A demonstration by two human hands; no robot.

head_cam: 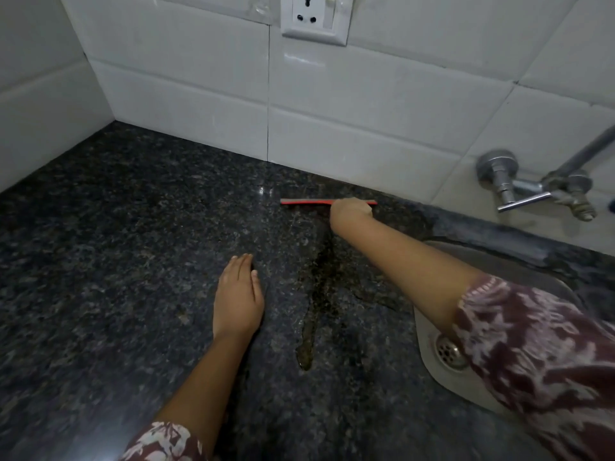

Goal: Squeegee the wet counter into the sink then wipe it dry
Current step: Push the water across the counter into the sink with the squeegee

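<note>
Right hand [351, 211] grips squeegee [304, 201]; left hand [238, 296] presses counter [116, 261].

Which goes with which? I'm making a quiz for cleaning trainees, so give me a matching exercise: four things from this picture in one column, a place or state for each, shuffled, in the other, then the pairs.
Column one
1. squeegee
2. left hand
3. drain
4. tap

Column two
A. mounted on the tiled wall
B. lying flat on the counter, fingers straight
C. at the back of the counter, gripped by the right hand
D. in the bottom of the sink

Pairs: 1-C, 2-B, 3-D, 4-A
</note>
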